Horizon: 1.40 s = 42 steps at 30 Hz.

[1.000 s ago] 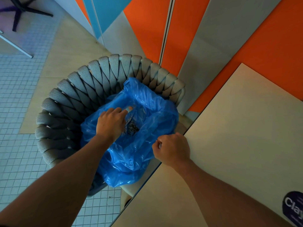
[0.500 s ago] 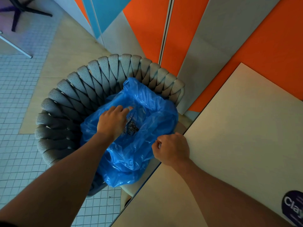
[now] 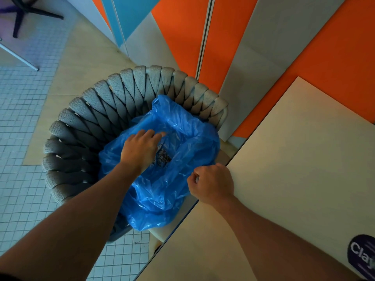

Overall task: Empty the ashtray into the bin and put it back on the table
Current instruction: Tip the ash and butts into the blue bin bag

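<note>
Head view: the left hand (image 3: 140, 151) hangs palm-down over the mouth of the blue bag (image 3: 162, 191), fingers curled as though cupped around something beneath it. The ashtray itself is hidden under that hand, so I cannot tell for sure that it is held there, though the pose suggests it is turned over to tip out. Just beside the hand, inside the bag, lies a dark speckled heap of ash (image 3: 163, 158), which fits that reading: the hand sits right above where the ash collects so nothing falls outside.

The right hand (image 3: 212, 183) is closed in a fist on the near edge of the bag, at the corner of the table (image 3: 304, 179). It seems to pinch the plastic and pull it toward the table, keeping the mouth wide and the soft bag from collapsing.

The bag serves as the bin here (no rigid bin shows); it rests in a woven grey chair (image 3: 97, 126) drawn up beside the table, so the trip from tabletop to bag is short. The visible tabletop shows no ashtray, so the return step is not yet done. A round dark sticker (image 3: 363, 254) sits at the table's near right edge.
</note>
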Motion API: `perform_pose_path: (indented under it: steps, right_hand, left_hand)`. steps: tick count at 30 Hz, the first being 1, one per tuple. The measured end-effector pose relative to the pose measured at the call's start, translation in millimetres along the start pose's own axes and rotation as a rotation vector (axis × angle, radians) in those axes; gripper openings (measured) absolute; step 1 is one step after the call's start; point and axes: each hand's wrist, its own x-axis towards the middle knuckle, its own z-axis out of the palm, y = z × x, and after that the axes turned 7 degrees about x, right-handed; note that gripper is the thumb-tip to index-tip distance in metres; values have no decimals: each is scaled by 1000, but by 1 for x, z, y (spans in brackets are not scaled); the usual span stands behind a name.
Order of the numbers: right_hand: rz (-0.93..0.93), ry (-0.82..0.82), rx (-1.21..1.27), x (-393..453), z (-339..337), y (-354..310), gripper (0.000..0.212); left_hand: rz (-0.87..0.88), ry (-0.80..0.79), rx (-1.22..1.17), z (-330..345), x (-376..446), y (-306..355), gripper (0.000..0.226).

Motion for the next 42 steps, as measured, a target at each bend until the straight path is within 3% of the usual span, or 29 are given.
perform_pose_path:
  steps: [6,12,23,34,42]
  right_hand:
    - [-1,-7,-4,0,0,1,33]
    - [10,-9,4,0,1,1,32]
    - [-4,2,6,0,-1,-1,33]
    - [-7,10,-6,0,-2,-2,33]
    - [3,2,1,0,1,0,33]
  left_hand:
    - [-116,9,-118,2,6,3,8]
    - [-492,-11,-398,11,4,-1,23]
    - [-1000,-33,-827,21,7,-13,14]
    - [-1332,-53,-1118,30,8,-20,9]
    - [-1410,-46,-1279,29,10,-19,15]
